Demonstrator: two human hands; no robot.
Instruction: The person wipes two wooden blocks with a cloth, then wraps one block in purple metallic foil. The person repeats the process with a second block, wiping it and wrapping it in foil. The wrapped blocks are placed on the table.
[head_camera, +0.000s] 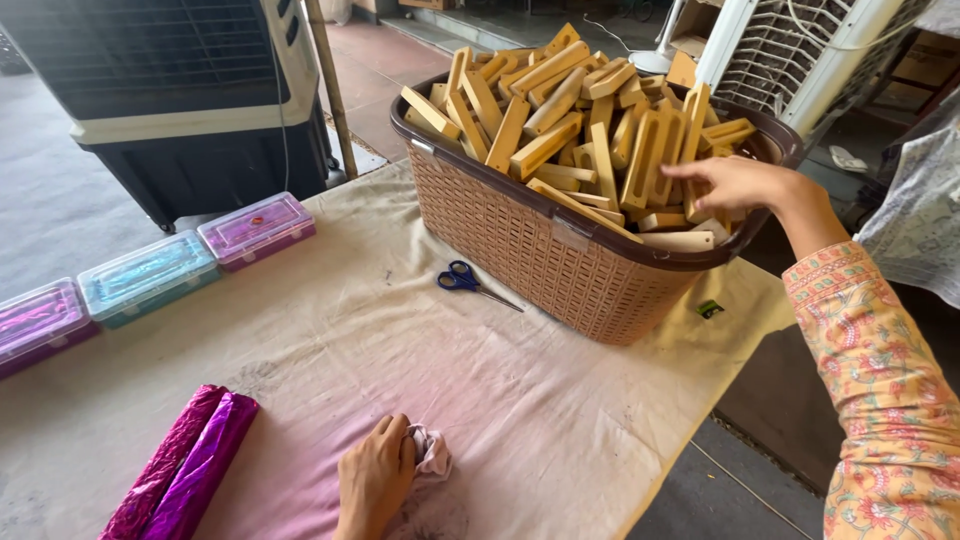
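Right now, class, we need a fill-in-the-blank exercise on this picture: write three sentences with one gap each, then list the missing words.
1. The right hand reaches into a brown basket piled with ______ blocks.
2. The left hand presses a crumpled ______ onto the table cover.
3. Blue-handled ______ lie on the cover beside the basket.
4. The two foil rolls left of the left hand are pink and ______.

Missing words: wooden; cloth; scissors; purple

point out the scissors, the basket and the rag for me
scissors (462, 278), head view, on the blue handle loops
basket (520, 240), head view, on its woven front wall
rag (432, 452), head view, on the crumpled cloth beside the left hand's fingers
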